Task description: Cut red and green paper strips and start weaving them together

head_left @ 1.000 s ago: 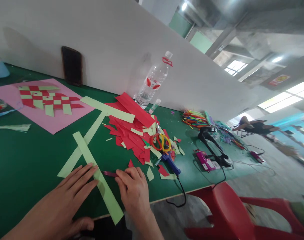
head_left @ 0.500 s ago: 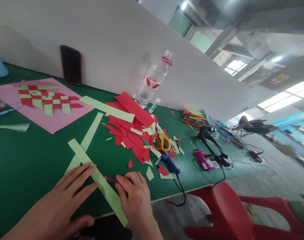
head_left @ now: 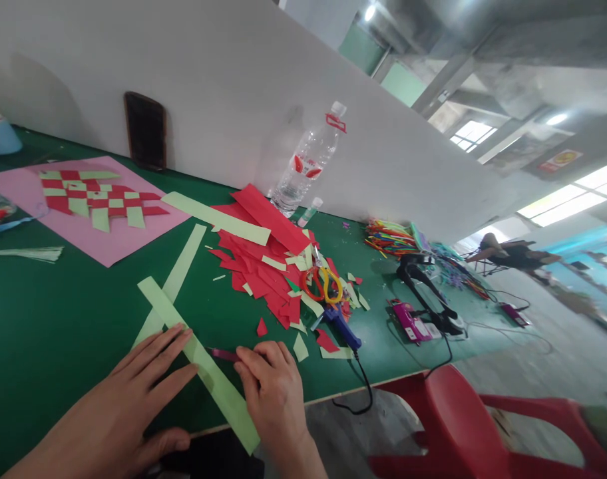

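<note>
My left hand point(head_left: 134, 392) lies flat with its fingers stretched out, pressing on a long light-green paper strip point(head_left: 194, 356) that runs diagonally over the green table point(head_left: 58, 319). My right hand point(head_left: 271, 392) is curled at the strip's right side, pinching a thin dark-red tool point(head_left: 222, 354) whose tip points left toward the strip. A second green strip point(head_left: 176, 276) lies crossed under the first.
A pile of red and green paper scraps point(head_left: 263, 266) with scissors point(head_left: 323, 285) and a blue glue gun point(head_left: 341, 326) sits beyond my hands. A woven red-green piece lies on pink paper point(head_left: 91, 229). A water bottle point(head_left: 306, 163), white wall and red chair point(head_left: 463, 426) are near.
The long green strip has slid a little toward me and to the right under my left hand. Both hands stay almost in place.
</note>
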